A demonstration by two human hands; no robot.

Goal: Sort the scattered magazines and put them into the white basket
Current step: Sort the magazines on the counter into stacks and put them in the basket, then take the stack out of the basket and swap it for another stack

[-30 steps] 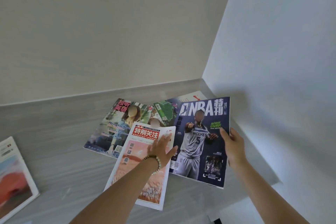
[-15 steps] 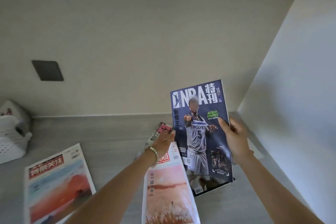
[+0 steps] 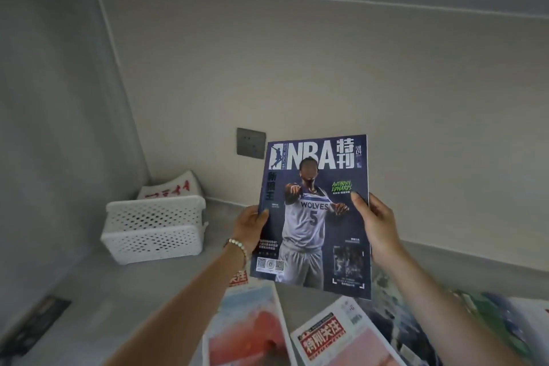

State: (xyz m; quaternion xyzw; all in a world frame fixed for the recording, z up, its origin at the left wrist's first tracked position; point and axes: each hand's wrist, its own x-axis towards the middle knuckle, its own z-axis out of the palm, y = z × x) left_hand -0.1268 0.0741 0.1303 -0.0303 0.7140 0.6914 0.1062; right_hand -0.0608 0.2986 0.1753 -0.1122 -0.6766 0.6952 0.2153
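While the left hand (image 3: 249, 226) and right hand (image 3: 378, 229) clamp fingers on its edges, the magazine (image 3: 315, 217) reads "NBA", "WOLVES 5".

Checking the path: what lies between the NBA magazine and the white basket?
Head view: the left hand gripping the NBA magazine, then bare countertop before the white basket.

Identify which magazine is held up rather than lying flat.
The dark blue NBA magazine, gripped by left hand and right hand; the red-titled magazines lie flat.
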